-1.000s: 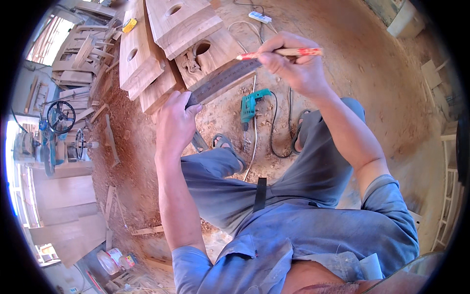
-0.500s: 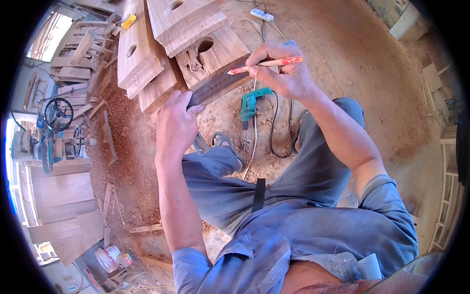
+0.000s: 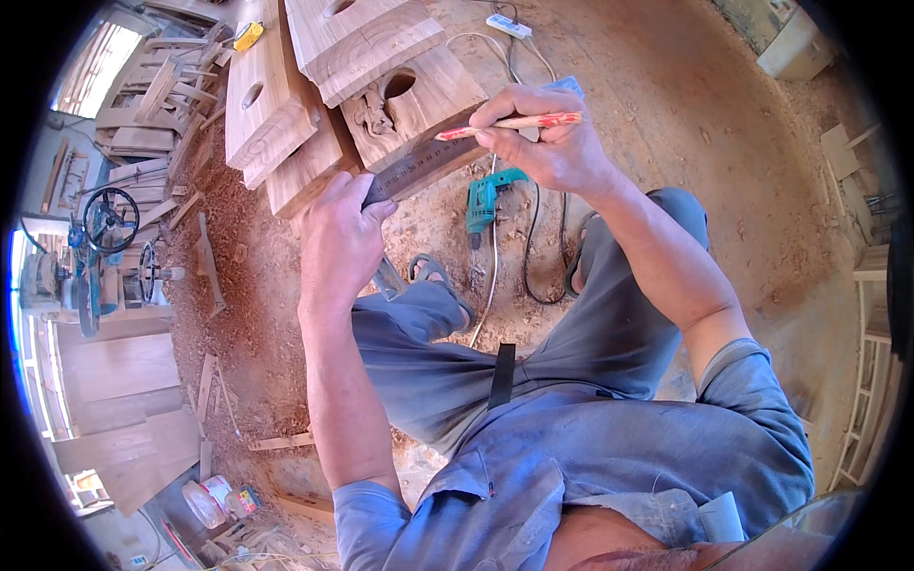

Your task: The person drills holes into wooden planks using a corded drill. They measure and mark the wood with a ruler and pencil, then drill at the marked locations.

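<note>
My left hand [image 3: 335, 243] is closed on a dark metal ruler [image 3: 409, 178], thumb on top, holding it along the end of a thick wooden board [image 3: 433, 95]. A grey metal strip [image 3: 387, 279] sticks out below that hand; whether it joins the ruler is hidden. My right hand [image 3: 552, 143] pinches a red-marked wooden pencil [image 3: 533, 122], its tip pointing left at the board's end, just above the ruler. The board has an oval hole and a rough carved patch on its face. Behind my right hand shows a light blue thing [image 3: 568, 86], mostly covered.
More holed boards [image 3: 367, 48] are stacked beside and above it, with a yellow tape measure [image 3: 248, 36] on one. A teal power drill [image 3: 486, 205] and its cord lie on the floor between my feet. A power strip [image 3: 509, 26] lies beyond; wood shavings [image 3: 243, 238] cover the left floor.
My right hand and the pencil have shifted slightly left and the tip a little up, along the board's end. My left hand keeps its hold on the ruler, almost unmoved.
</note>
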Available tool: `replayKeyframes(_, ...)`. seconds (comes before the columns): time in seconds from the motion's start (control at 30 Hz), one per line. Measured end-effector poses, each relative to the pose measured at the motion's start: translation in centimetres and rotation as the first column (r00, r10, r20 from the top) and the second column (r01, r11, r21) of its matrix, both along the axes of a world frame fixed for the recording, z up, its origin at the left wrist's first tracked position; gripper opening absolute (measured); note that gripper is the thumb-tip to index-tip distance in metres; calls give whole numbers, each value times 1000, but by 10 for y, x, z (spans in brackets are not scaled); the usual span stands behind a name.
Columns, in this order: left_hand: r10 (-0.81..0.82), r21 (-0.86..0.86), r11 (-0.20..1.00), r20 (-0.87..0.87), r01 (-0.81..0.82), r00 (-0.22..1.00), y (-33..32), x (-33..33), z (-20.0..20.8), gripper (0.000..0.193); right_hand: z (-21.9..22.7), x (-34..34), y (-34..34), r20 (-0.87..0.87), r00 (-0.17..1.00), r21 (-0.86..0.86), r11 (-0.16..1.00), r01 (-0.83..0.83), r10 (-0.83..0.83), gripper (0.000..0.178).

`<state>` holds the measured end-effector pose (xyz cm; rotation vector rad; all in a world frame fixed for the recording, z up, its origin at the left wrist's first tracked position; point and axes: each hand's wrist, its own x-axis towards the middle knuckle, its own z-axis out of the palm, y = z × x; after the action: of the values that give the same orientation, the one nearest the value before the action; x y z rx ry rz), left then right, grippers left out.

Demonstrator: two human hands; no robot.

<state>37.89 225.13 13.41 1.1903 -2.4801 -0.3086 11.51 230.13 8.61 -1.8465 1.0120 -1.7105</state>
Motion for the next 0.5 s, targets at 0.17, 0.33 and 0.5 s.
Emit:
replayKeyframes(0.17,-2,-12,1000,7,2,1000,0,1,0,24,-1,1,-1,7,1000,-4,1000,-10,10,12)
replayKeyframes(0.33,10,6,1000,-20,-9,1000,0,1,-1,24,2,2,-1,-18,1000,-12,1000,6,-6,12)
replayKeyframes(0.5,2,1,1000,-7,-2,1000,0,1,-1,25,0,-1,0,-5,1000,18,1000,-13,13,11)
